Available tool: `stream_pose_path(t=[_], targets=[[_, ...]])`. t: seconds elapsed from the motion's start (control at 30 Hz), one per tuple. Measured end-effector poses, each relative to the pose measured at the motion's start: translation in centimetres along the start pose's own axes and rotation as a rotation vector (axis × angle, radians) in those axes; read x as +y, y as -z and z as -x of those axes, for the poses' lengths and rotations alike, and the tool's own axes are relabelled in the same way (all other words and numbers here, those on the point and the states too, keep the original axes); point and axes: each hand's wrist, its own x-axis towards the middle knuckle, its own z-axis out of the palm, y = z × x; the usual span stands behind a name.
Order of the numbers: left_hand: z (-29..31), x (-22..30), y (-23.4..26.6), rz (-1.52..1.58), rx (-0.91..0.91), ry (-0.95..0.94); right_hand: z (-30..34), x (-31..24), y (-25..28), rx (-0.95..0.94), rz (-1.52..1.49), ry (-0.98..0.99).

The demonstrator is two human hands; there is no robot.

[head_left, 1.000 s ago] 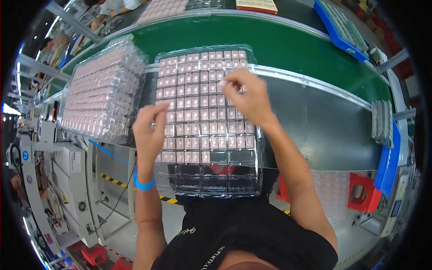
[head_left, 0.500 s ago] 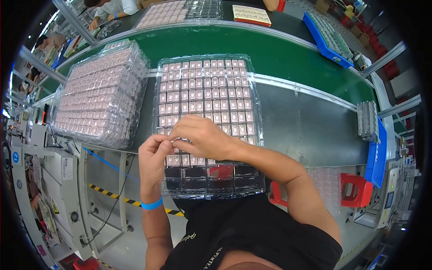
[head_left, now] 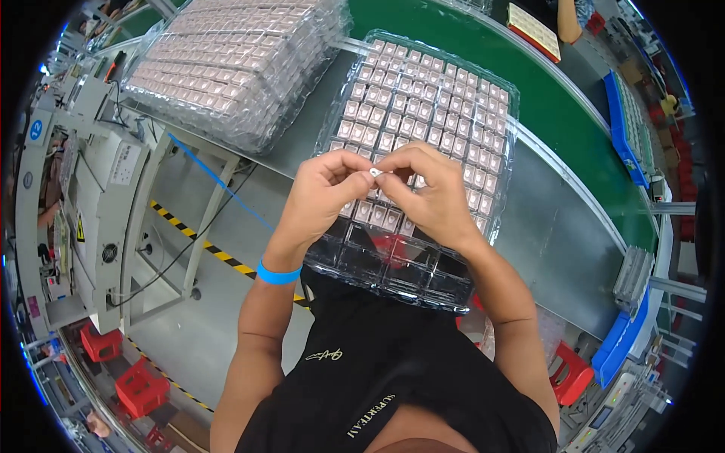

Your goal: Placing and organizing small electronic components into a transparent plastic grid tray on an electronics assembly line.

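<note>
Over a transparent plastic tray (head_left: 359, 263), a small white part (head_left: 375, 173) is pinched between the fingertips of both my hands. My left hand (head_left: 321, 192), with a blue band at its wrist, grips it from the left between thumb and forefinger. From the right, my right hand (head_left: 434, 192) holds it the same way. Finger tips hide much of the part, and its kind cannot be made out. Rows of small pale pink square pieces (head_left: 445, 98) fill most of the tray behind and under my hands. The compartments nearest my body show no pieces.
Left of the tray rises a stack of similar filled trays (head_left: 298, 90). A green conveyor belt (head_left: 563, 121) runs behind the grey metal table (head_left: 559, 234). Blue bins (head_left: 623, 332) stand at the right; red stools (head_left: 143, 386) are on the floor.
The view has turned and tilted, so the tray and stack appear shifted and rotated. My right hand has drawn back from over my left, and the white part now shows between the fingertips.
</note>
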Motion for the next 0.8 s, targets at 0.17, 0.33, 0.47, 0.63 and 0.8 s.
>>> stream_pose_path(t=[0.17, 0.33, 0.47, 0.63, 0.8], targets=[[0.1, -0.3, 0.0, -0.004, 0.021, -0.014, 0.2, -0.2, 0.0, 0.000, -0.019, -0.036], [0.2, -0.4, -0.3, -0.046, 0.041, -0.016, 0.6, -0.2, 0.0, -0.018, -0.042, -0.074], [0.2, -0.8, -0.7, -0.157, 0.084, -0.096, 0.9, 0.3, -0.2, -0.009, -0.113, -0.132], [0.1, -0.8, -1.1, -0.311, 0.136, -0.168, 1.2, 0.6, -0.2, -0.031, -0.284, -0.300], [0.4, -0.6, -0.9, -0.192, 0.105, -0.080, 1.3, 0.5, -0.2, -0.041, -0.562, -0.457]])
